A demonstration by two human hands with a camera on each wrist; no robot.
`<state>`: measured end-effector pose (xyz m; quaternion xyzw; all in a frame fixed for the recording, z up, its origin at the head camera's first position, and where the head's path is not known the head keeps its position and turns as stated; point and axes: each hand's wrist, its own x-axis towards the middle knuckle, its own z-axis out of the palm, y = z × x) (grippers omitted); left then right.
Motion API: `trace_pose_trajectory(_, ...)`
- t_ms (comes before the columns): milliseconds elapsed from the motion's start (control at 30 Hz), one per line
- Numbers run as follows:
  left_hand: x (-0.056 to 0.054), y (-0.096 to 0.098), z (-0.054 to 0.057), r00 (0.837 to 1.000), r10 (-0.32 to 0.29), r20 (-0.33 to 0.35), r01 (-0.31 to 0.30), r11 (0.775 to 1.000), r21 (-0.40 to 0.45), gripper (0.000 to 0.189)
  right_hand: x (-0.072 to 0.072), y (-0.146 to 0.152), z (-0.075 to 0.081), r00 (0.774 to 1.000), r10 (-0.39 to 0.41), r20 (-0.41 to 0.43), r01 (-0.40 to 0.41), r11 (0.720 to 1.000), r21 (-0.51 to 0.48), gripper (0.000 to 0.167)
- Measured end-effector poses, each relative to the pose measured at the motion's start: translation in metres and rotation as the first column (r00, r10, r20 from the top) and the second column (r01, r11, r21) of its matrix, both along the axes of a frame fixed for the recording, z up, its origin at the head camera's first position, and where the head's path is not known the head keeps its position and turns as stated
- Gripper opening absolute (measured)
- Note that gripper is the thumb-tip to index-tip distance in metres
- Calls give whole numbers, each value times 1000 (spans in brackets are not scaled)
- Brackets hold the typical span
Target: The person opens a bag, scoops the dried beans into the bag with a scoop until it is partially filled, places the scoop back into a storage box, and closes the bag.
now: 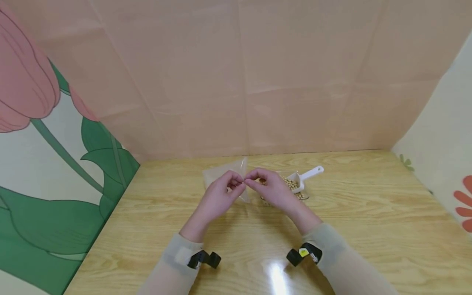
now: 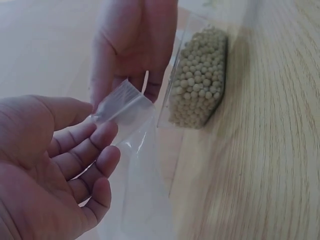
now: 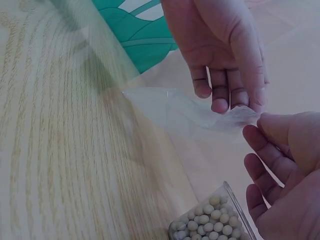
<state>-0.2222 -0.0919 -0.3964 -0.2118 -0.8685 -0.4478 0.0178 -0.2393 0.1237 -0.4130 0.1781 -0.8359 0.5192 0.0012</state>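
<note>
A clear zip-lock bag (image 2: 142, 175) hangs between my two hands, its zip edge uppermost in the left wrist view. My left hand (image 1: 222, 194) pinches that edge between thumb and fingertips. Right beside it, the right hand (image 1: 273, 190) pinches the same edge, thumb against index finger, with the fingertips of both hands almost meeting. In the right wrist view the bag stretches away from the fingers toward the left. Close by my right hand stands a clear box (image 2: 165, 117) of round, pale beans (image 2: 197, 80), partly hidden by that hand in the head view.
A white scoop (image 1: 300, 180) rests in the beans with its handle pointing up and right. The wooden table (image 1: 147, 229) meets a pink backdrop (image 1: 243, 102) behind, and floral panels stand at left and right. A camera is strapped to each wrist.
</note>
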Motion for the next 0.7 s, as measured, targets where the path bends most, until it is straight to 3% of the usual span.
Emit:
trace_pose_trajectory(200,1,-1,0,1000,-11,10,11,1000,26,12,1,0,-1,999,5,50,-3,999,-32,17)
trace_pose_trajectory(700,0,0,-2,999,-8,40,6,999,42,14,2,1,-2,998,-2,58,3,1000,-20,14)
